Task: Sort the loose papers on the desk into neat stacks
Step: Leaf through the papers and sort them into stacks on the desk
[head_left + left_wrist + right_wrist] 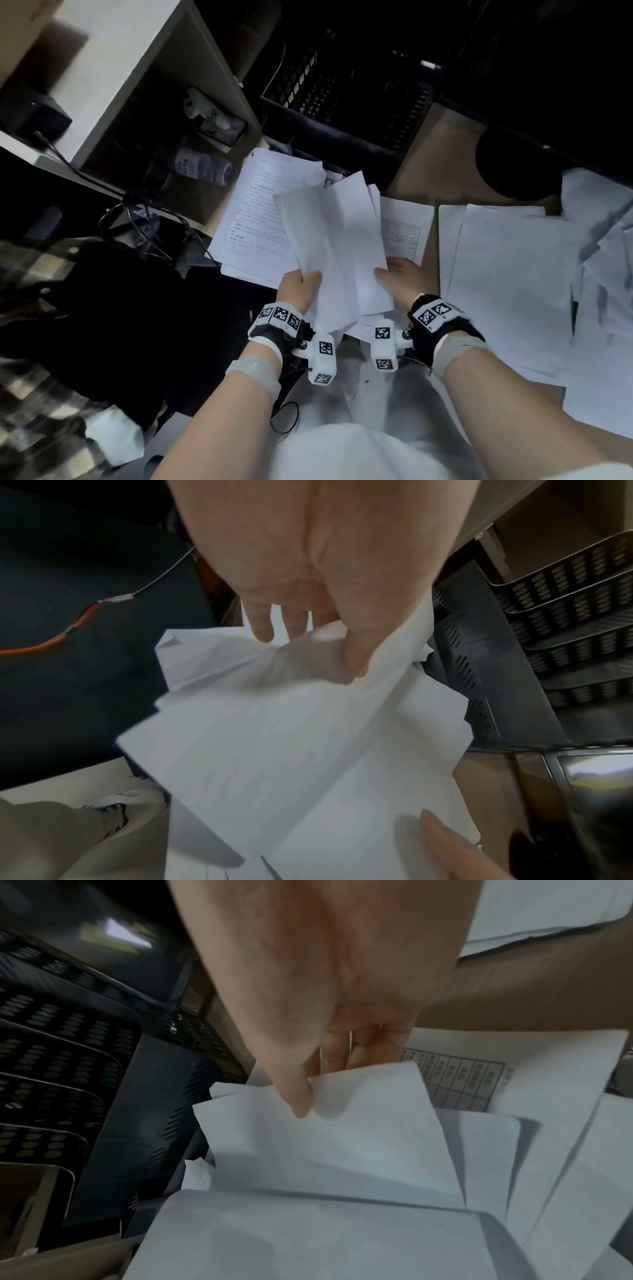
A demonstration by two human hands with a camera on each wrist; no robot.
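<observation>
You've got two hands on the job, left hand and right hand. One bundle of sheets sits between them. At twelve o'clock, one black paper tray; loose papers too overlapped to count.
</observation>
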